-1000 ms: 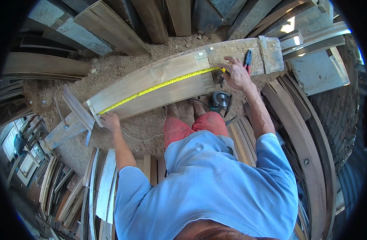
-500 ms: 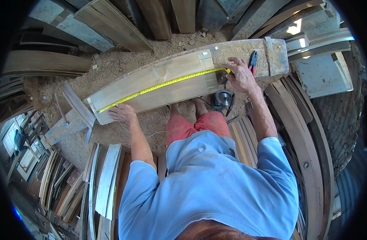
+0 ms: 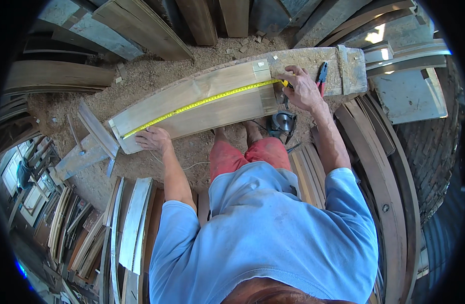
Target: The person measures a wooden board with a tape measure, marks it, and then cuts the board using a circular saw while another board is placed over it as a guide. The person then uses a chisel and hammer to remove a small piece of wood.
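A yellow tape measure is stretched lengthwise over a pale wooden panel. My right hand grips its yellow and black case just past the panel's right end, fingers bent around it. At the left end, my left hand lies on the panel's near edge with fingers spread, its fingertips close to the tape's end. The panel rests on a long dusty plank bench. Red-handled pliers lie on the bench to the right of my right hand.
A circular saw sits on the near side of the bench, close to my legs. A hammer and a narrow board are at the left. Stacked boards stand at right, with more lumber at lower left. Sawdust covers the ground.
My right hand has shifted slightly left and away from me with the tape case, and the tape lies a little higher at its right end. My left hand stays on the panel.
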The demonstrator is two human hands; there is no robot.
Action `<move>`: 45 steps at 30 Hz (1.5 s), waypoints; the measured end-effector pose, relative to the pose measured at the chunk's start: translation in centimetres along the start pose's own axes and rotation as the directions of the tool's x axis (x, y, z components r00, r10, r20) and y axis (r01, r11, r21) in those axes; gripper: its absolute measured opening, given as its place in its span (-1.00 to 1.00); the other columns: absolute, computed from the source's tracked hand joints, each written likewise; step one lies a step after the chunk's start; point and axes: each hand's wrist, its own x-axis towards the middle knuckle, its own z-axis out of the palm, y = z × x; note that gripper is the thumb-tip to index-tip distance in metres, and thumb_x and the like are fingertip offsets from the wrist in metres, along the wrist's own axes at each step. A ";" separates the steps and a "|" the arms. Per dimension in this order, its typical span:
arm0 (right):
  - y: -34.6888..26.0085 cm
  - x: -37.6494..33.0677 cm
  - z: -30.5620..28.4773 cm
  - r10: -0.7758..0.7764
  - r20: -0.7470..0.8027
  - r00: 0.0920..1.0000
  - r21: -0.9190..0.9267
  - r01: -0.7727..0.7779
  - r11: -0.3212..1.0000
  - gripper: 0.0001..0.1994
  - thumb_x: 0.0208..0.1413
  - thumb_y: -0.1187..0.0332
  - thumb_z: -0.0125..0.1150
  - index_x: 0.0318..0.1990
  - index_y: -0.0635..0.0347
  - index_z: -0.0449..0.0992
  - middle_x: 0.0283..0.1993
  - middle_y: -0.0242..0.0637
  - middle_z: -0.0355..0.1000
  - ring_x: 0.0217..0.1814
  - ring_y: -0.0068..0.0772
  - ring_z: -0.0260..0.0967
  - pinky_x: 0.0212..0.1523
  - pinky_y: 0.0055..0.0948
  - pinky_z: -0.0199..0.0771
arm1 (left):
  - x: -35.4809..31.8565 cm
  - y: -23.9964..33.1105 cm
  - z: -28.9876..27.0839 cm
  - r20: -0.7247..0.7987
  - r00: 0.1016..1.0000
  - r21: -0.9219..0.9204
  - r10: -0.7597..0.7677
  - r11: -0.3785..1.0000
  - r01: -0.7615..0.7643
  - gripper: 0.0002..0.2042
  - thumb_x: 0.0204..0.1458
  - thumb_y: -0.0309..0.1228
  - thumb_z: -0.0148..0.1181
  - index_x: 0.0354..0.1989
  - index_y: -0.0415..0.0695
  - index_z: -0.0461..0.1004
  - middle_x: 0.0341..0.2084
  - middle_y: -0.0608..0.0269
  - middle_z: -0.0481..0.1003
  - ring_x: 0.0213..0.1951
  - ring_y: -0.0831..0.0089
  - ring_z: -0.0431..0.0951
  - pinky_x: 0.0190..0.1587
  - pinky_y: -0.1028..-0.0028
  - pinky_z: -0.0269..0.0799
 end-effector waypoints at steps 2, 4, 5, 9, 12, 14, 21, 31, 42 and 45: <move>0.1 -0.1 0.0 0.001 -0.007 1.000 -0.002 -0.001 1.000 -0.51 0.02 0.45 0.28 0.18 -0.09 0.62 0.31 -0.04 0.37 0.31 0.08 0.32 0.35 -0.11 0.35 | -0.2 0.7 -0.3 0.000 1.000 -0.006 0.000 1.000 0.000 -0.27 0.32 -0.06 -0.26 0.50 -0.39 0.00 0.49 -0.35 -0.02 0.48 -0.28 0.00 0.49 -0.14 -0.14; 0.3 -0.1 0.0 0.001 -0.013 1.000 0.002 -0.001 1.000 -0.50 0.01 0.45 0.28 0.18 -0.09 0.62 0.31 -0.03 0.37 0.32 0.07 0.32 0.36 -0.12 0.33 | -0.4 1.3 -1.0 0.045 0.999 -0.016 -0.009 1.000 0.010 -0.28 0.34 -0.08 -0.28 0.51 -0.42 -0.03 0.50 -0.39 -0.05 0.51 -0.29 -0.07 0.52 -0.11 -0.21; 0.2 -0.1 0.0 0.006 -0.013 1.000 0.009 -0.006 1.000 -0.50 0.01 0.45 0.28 0.18 -0.09 0.62 0.31 -0.02 0.37 0.32 0.07 0.32 0.36 -0.12 0.33 | -0.4 1.6 -1.3 0.066 0.998 -0.020 -0.013 1.000 0.015 -0.28 0.35 -0.08 -0.29 0.51 -0.43 -0.05 0.51 -0.41 -0.07 0.53 -0.29 -0.10 0.54 -0.10 -0.24; 0.1 0.0 0.0 0.006 -0.018 1.000 0.014 -0.006 1.000 -0.51 0.03 0.44 0.28 0.19 -0.10 0.62 0.31 -0.03 0.37 0.32 0.07 0.32 0.36 -0.11 0.34 | -0.3 1.4 -1.4 0.072 0.997 -0.009 -0.015 1.000 0.016 -0.28 0.34 -0.08 -0.28 0.51 -0.43 -0.05 0.51 -0.41 -0.08 0.53 -0.29 -0.10 0.54 -0.10 -0.25; 0.0 0.0 0.0 0.033 0.002 0.999 0.031 -0.033 0.999 -0.51 0.03 0.45 0.32 0.19 -0.07 0.61 0.32 -0.03 0.36 0.36 0.11 0.29 0.38 -0.09 0.33 | -0.3 1.4 -1.4 0.070 0.997 -0.012 -0.015 1.000 0.016 -0.27 0.34 -0.09 -0.28 0.51 -0.43 -0.06 0.51 -0.42 -0.08 0.53 -0.29 -0.11 0.53 -0.10 -0.24; -0.1 0.1 -0.1 0.049 0.015 0.999 0.041 -0.049 0.998 -0.50 0.02 0.46 0.34 0.19 -0.05 0.61 0.33 -0.02 0.35 0.37 0.12 0.28 0.39 -0.08 0.32 | -0.3 1.5 -1.3 0.066 0.998 -0.015 -0.019 1.000 0.020 -0.27 0.34 -0.09 -0.28 0.51 -0.44 -0.06 0.51 -0.42 -0.08 0.53 -0.29 -0.11 0.53 -0.11 -0.24; -0.2 0.2 -0.1 0.047 0.027 0.999 0.039 -0.048 0.998 -0.50 0.03 0.45 0.35 0.20 -0.07 0.60 0.33 -0.02 0.35 0.37 0.12 0.29 0.39 -0.07 0.32 | 0.3 0.1 0.1 0.034 0.999 0.011 -0.001 1.000 0.000 -0.27 0.33 -0.07 -0.25 0.50 -0.40 -0.03 0.50 -0.36 -0.09 0.50 -0.29 -0.07 0.48 -0.16 -0.16; 0.1 0.2 -0.1 0.050 0.019 0.999 0.041 -0.050 0.998 -0.51 0.03 0.46 0.34 0.19 -0.07 0.61 0.33 -0.01 0.35 0.37 0.13 0.29 0.37 -0.06 0.34 | -0.2 1.3 -0.6 0.034 0.999 0.030 -0.016 0.999 0.015 -0.28 0.31 -0.10 -0.23 0.50 -0.43 -0.01 0.49 -0.41 -0.03 0.49 -0.26 -0.01 0.49 -0.11 -0.12; -1.3 1.0 -1.0 -0.053 0.058 0.997 0.130 0.045 0.990 -0.62 0.00 0.48 0.27 0.04 0.14 0.64 0.09 0.02 0.54 0.15 0.12 0.46 0.26 -0.11 0.37 | -0.4 1.7 -1.5 0.025 1.000 -0.025 0.009 1.000 -0.009 -0.26 0.29 -0.12 -0.14 0.50 -0.45 -0.04 0.50 -0.42 -0.04 0.53 -0.26 -0.10 0.53 -0.12 -0.23; -1.7 1.8 -0.3 -0.073 0.061 0.995 0.081 0.068 0.994 -0.60 -0.03 0.49 0.26 0.04 0.11 0.62 0.09 0.03 0.53 0.14 0.15 0.46 0.23 -0.09 0.40 | -0.5 1.1 -1.0 0.020 1.000 -0.032 -0.016 0.999 0.017 -0.25 0.30 -0.12 -0.15 0.52 -0.43 -0.07 0.51 -0.42 -0.09 0.55 -0.26 -0.16 0.54 -0.13 -0.28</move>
